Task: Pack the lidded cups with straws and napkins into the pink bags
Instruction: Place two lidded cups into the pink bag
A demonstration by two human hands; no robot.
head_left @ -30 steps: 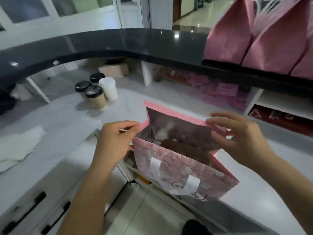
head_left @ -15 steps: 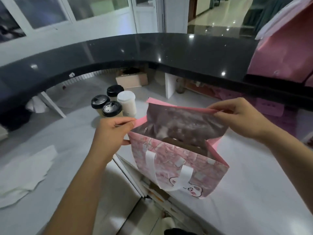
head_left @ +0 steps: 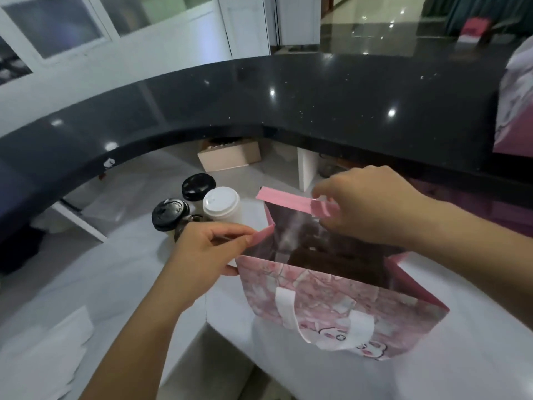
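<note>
Pink bag (head_left: 331, 301) at worktop (head_left: 121, 272) front edge: our left hand (head_left: 202, 255) and right hand (head_left: 366, 203) pinch its rim, fingers clamped, spreading the mouth, likely for cups (head_left: 220, 203).

At the lower right of the frame we see the bag (head_left: 340, 310) standing on the counter (head_left: 115, 278). Our left hand (head_left: 202, 255) is at its left rim, our right hand (head_left: 372, 206) at its far rim. Left of the bag, above our left hand, the cups (head_left: 199, 209) stand clustered. Napkins (head_left: 40, 353) lie at the lower left. A box (head_left: 230, 158) sits behind the cups, under the raised ledge (head_left: 288, 105) across the middle. Another bag (head_left: 516, 105) stands on the ledge at the right edge.
</note>
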